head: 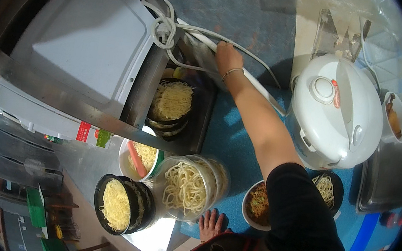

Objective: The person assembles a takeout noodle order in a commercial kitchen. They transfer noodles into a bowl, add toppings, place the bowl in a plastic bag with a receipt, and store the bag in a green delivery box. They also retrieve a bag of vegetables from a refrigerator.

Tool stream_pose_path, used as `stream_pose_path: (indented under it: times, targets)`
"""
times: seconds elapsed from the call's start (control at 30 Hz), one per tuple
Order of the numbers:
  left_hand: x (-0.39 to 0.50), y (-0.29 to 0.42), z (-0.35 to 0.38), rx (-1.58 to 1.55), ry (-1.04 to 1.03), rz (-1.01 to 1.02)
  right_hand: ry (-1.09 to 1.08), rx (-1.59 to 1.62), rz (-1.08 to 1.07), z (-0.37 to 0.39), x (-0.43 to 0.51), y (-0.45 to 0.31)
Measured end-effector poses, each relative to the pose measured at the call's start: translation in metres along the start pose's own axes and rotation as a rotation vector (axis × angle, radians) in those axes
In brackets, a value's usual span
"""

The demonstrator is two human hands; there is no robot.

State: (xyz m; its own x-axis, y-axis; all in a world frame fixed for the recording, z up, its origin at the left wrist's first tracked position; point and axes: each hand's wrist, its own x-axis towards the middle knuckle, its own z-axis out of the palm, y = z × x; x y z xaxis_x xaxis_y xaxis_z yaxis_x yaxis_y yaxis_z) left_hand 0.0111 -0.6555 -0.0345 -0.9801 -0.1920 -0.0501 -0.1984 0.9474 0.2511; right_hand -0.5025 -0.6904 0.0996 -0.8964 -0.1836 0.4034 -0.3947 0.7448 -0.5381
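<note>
My right hand (pixel 228 59), a bracelet at its wrist, reaches far forward with curled fingers at a long white tube or rail (pixel 255 82). Clear plastic film (pixel 204 56) lies beside it; what the fingers grip is hidden. My left hand (pixel 211 225) rests with spread fingers at the near edge of the blue surface (pixel 230 129), holding nothing. Close to it stand clear plastic tubs of thick noodles (pixel 186 189). Left of these are stacked black bowls of thin yellow noodles (pixel 116 205) and a white bowl with noodles and a pink sausage (pixel 137 159).
A white rice cooker (pixel 337 116) stands at right, near a lidded metal pan (pixel 387 174). Below my right arm is a bowl of chopped food (pixel 258 204). A metal-framed white appliance (pixel 87 36) fills the left, its knotted cord (pixel 165 31) hanging over more noodle bowls (pixel 172 101).
</note>
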Motion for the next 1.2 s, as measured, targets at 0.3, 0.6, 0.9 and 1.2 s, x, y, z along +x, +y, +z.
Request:
stream_pose_path:
  times: [0.3,0.6,0.9,1.2]
  targets:
    - [0.002,0.005,-0.006,-0.048,0.004,-0.018,-0.250,0.166,0.093,-0.033,-0.025,-0.025]
    - [0.002,0.005,-0.008,-0.048,0.071,0.049,-0.376,0.311,-0.025,-0.059,-0.082,-0.014]
    - [-0.003,-0.001,-0.003,-0.087,0.131,0.108,-0.275,0.354,0.070,-0.089,-0.109,-0.018]
    - [-0.008,-0.007,0.001,-0.057,0.147,0.119,0.298,0.797,-0.067,-0.196,-0.134,-0.053]
